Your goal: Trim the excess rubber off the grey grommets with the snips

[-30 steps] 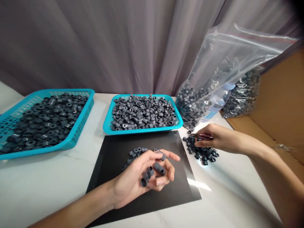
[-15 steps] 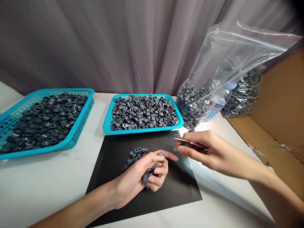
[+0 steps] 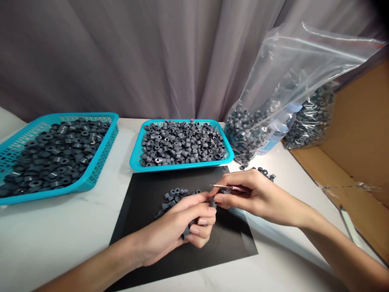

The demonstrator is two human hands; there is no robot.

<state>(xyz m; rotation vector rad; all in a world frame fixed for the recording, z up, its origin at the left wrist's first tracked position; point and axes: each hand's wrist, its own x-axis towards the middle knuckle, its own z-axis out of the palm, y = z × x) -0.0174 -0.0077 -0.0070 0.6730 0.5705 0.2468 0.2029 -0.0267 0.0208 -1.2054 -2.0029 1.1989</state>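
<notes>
My left hand (image 3: 185,217) is closed around several small grey plastic rings (image 3: 185,232), partly hidden by its curled fingers. Between its thumb and index finger it pinches one grey ring (image 3: 213,202), raised above the black mat (image 3: 133,251). My right hand (image 3: 258,198) grips a slim, pointed metal tool (image 3: 232,188) with a pinkish handle; I cannot make out its exact kind. The right fingertips meet the pinched ring, and the tool's tip points left just above it. Behind my left hand, a small pile of grey rings (image 3: 172,197) lies on the mat.
A blue basket of rings (image 3: 135,156) stands behind the mat, another blue basket (image 3: 101,162) at the left. At right are an open plastic bag (image 3: 258,89) with rings, a bottle (image 3: 279,129) and a cardboard box (image 3: 361,121). Loose rings (image 3: 264,172) lie beyond my right hand.
My right hand has moved left with the metal tool, up to the ring in my left hand. My left thumb and index finger have closed in on that ring.
</notes>
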